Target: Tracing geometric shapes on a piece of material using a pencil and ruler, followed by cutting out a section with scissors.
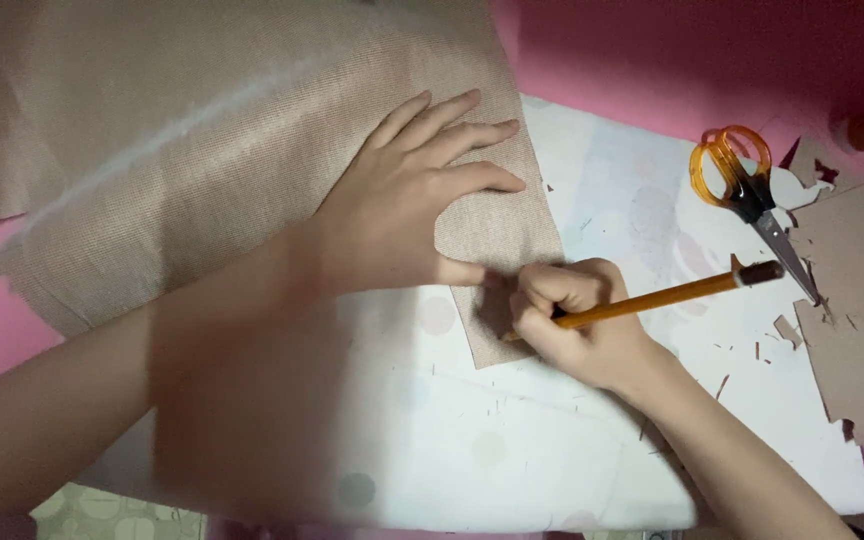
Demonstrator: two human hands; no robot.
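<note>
Left hand (407, 195): I am seeing it lying flat, palm down, fingers spread wide and pointing right, pressing on the beige fabric; the thumb is reaching down toward the fabric's lower right corner.

Right hand (572, 325): I am seeing it curled into a tight grip around the pencil, knuckles facing left, sitting just below and to the right of the left thumb, nearly touching it.

Pencil (667, 297): yellow-orange with a dark end cap; it is slanting up to the right out of the right fist, and its tip is resting on the fabric's lower right corner, though the tip itself is partly hidden by the fingers.

Beige fabric (202, 150): a large ribbed sheet that is spreading from the upper left across the middle; its right edge is running down under the left fingertips, and its lower corner is lying between the two hands.

White sheet (512, 440): a pale, faintly dotted covering that is lying under the fabric and both forearms.

Scissors (752, 195): orange-handled, blades pointing down to the right, lying well apart from both hands on the right.

Cardboard (862, 300): a brown piece with a ragged cut edge, lying at the far right, with small scraps scattered beside it.

Pink surface (712, 60): showing around the top right and left edges.
</note>
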